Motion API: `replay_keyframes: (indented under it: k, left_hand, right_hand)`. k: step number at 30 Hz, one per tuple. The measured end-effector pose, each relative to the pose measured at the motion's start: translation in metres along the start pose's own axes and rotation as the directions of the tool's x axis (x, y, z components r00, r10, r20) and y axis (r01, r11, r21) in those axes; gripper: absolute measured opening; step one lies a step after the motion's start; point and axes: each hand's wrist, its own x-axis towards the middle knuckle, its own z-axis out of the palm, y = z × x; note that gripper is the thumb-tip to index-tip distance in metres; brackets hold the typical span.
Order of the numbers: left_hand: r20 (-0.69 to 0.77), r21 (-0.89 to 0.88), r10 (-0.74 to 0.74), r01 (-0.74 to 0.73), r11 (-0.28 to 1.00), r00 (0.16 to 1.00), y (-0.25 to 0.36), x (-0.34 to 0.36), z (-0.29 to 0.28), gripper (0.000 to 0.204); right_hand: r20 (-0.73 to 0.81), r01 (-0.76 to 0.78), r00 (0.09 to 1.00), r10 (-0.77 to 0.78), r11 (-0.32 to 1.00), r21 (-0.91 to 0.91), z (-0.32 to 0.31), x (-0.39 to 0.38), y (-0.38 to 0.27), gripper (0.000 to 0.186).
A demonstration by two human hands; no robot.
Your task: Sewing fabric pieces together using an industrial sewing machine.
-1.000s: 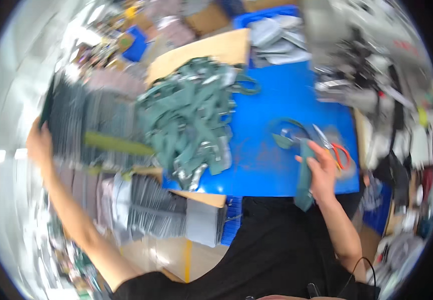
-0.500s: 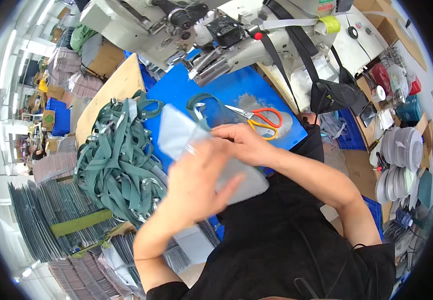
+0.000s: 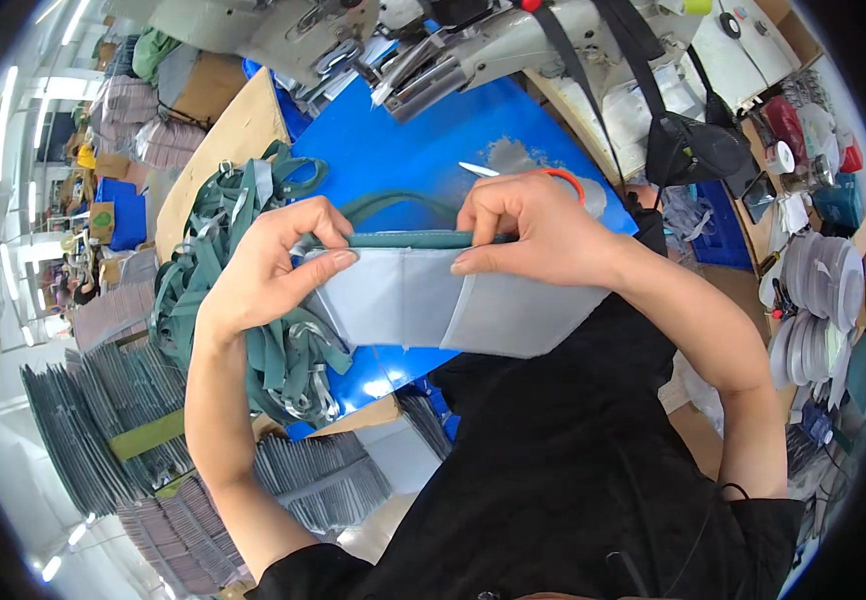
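Left fingers and right fingers pinch a pale grey, seamed panel along its dark green edge.

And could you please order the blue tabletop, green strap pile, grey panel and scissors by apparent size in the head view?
Largest: blue tabletop
Next, too alike to rank: green strap pile and grey panel
Smallest: scissors, partly hidden

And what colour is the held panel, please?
The panel is light grey with a green top edge, best in the head view.
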Motion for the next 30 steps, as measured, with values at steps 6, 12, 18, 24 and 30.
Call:
replay_keyframes:
  k: [6, 12, 18, 24, 30]
  left_hand:
    - [-0.199, -0.043, -0.101, 0.094, 0.995, 0.975, -0.004, -0.015, 0.005, 0.016]
    - [-0.251, -0.017, -0.082, 0.080, 0.997, 0.965, -0.012, -0.021, 0.003, 0.015]
    - [-0.279, -0.016, -0.037, 0.034, 0.999, 0.959, -0.008, -0.019, 0.001, 0.016]
    - [-0.273, -0.043, -0.039, 0.028, 0.999, 0.961, -0.004, -0.022, 0.000, 0.015]
    - [-0.231, -0.049, -0.043, 0.032, 0.998, 0.972, 0.008, -0.025, -0.004, 0.014]
  right_hand:
    - [0.040, 0.038, 0.998, -0.040, 0.998, 0.048, 0.007, 0.005, 0.008, 0.025]
    - [0.079, -0.175, 0.983, 0.165, 0.973, 0.152, 0.006, 0.006, -0.014, 0.022]
    - [0.043, -0.075, 0.996, 0.074, 0.997, 0.021, 0.007, 0.002, 0.001, 0.018]
    - [0.019, -0.093, 0.995, 0.093, 0.996, -0.016, 0.011, -0.002, -0.003, 0.015]
    - [0.005, -0.068, 0.998, 0.068, 0.996, -0.056, 0.012, -0.005, -0.007, 0.015]
